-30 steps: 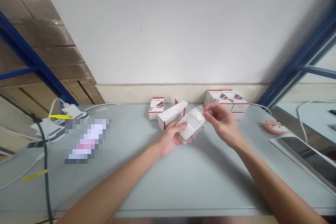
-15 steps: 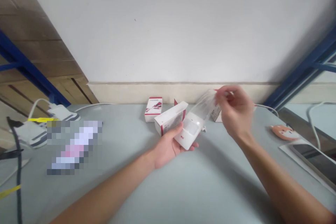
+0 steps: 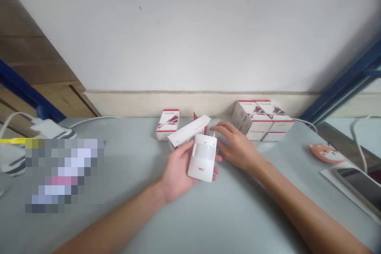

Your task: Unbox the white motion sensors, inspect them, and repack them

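Note:
A white sensor-like device (image 3: 203,158) with a ribbed window and small red lettering rests in my left hand (image 3: 177,172), whose fingers wrap round it from beneath. Just above it, an open white-and-red box (image 3: 188,131) lies angled, partly hidden behind the device and my left hand. To the right, my right hand (image 3: 235,145) has its fingers spread near the device's upper right corner, by a thin pale piece sticking up there. Nothing shows in my right hand's grasp.
A small closed box (image 3: 168,124) stands at the back; more boxes (image 3: 262,118) stand at back right. An orange animal-face item (image 3: 326,153) and a phone (image 3: 358,188) lie right. White power adapters (image 3: 52,131) and a blurred-out object (image 3: 67,176) are left.
The clear plastic bag is off the device and out of sight. My right hand has come down and left, uncovering the boxes at back right. The device is now more upright.

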Motion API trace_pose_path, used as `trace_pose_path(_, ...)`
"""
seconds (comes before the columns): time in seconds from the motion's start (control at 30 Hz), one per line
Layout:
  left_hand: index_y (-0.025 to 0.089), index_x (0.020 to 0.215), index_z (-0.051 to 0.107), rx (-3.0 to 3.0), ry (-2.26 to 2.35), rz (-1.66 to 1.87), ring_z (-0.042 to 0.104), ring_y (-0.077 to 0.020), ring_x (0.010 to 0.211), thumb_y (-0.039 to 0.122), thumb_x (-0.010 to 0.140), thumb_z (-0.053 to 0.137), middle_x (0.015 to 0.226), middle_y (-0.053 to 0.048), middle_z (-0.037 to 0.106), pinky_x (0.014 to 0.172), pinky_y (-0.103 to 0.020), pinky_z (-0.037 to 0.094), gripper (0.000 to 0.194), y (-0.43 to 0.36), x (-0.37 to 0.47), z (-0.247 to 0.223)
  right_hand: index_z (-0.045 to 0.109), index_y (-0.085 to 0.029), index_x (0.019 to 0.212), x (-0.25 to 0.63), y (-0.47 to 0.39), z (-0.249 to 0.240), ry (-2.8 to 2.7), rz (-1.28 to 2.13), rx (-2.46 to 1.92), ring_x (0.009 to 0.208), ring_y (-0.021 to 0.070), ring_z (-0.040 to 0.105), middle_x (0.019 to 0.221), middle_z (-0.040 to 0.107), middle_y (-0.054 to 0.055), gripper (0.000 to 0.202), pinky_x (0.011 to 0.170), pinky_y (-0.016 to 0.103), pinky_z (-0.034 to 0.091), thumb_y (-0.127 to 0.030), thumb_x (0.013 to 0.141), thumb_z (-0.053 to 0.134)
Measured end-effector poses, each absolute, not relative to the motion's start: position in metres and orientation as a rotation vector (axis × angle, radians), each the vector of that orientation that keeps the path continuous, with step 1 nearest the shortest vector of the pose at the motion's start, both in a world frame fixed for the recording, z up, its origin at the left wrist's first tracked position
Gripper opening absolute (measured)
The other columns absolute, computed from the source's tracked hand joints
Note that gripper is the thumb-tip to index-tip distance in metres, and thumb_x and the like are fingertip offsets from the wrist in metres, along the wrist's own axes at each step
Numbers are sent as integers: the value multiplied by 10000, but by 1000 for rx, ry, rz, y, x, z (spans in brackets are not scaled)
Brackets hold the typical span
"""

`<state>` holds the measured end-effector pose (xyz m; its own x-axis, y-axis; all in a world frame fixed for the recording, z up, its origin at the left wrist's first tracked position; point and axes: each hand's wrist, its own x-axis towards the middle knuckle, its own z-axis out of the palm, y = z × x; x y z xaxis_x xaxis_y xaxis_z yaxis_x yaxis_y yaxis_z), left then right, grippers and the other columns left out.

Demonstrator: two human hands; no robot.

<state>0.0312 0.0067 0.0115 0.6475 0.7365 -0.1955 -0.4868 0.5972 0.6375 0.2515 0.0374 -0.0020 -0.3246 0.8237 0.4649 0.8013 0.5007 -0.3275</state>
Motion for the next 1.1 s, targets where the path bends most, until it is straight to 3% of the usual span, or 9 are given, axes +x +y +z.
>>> trace_pose_path(0.13, 106, 1366, 603, 547, 484, 747, 745, -345, 856, 406, 1010, 421, 1139, -235, 755, 850, -478, 503, 500, 6, 31, 7, 585, -242, 1449, 253, 36, 2, -2163, 57, -1282, 1418, 335, 546, 1501, 597, 132, 436, 1110, 525, 509, -225, 1022, 494)
trace_pose_path(0.23, 91, 1354, 598, 544, 483, 752, 749, -361, 884, 382, 969, 435, 1131, -240, 758, 883, -489, 494, 509, 6, 30, 2, 671, -237, 1320, 247, 30, 17, -2053, 92, -1277, 1215, 297, 653, 1315, 694, 116, 340, 1003, 472, 544, -278, 1052, 467)
trace_pose_path(0.33, 108, 1354, 584, 557, 494, 756, 754, -372, 895, 357, 920, 462, 1123, -225, 765, 901, -508, 494, 515, 6, 30, -1, 735, -256, 1137, 238, 22, 31, -1956, 362, -1328, 955, 237, 687, 1051, 743, 58, 304, 805, 375, 545, -398, 1066, 476)
trace_pose_path(0.47, 127, 1389, 552, 609, 526, 761, 758, -363, 863, 320, 878, 466, 1099, -203, 773, 865, -503, 508, 553, 4, 31, -1, 736, -246, 989, 231, 16, 43, -1778, 787, -1427, 777, 182, 647, 872, 734, 10, 332, 704, 317, 483, -488, 1042, 515)
trace_pose_path(0.63, 125, 1377, 552, 700, 579, 735, 747, -325, 793, 337, 905, 418, 1103, -225, 779, 782, -449, 513, 534, 1, 32, 1, 648, -218, 770, 233, 16, 52, -1608, 1035, -1627, 552, 133, 473, 617, 583, -28, 403, 582, 295, 375, -555, 980, 580)
trace_pose_path(0.8, 130, 1358, 555, 732, 612, 756, 736, -301, 746, 345, 892, 425, 1086, -218, 782, 745, -424, 515, 529, 0, 33, 1, 587, -219, 713, 233, 19, 48, -1636, 846, -1593, 555, 128, 456, 611, 565, -30, 392, 570, 287, 358, -509, 978, 588)
trace_pose_path(1.1, 115, 1215, 627, 826, 568, 575, 727, -292, 710, 362, 880, 388, 954, -188, 778, 709, -408, 519, 480, 3, 30, 6, 631, -227, 831, 275, 35, 51, -1335, 400, -1437, 522, 131, 469, 626, 565, -12, 299, 484, 268, 331, -441, 1018, 537)
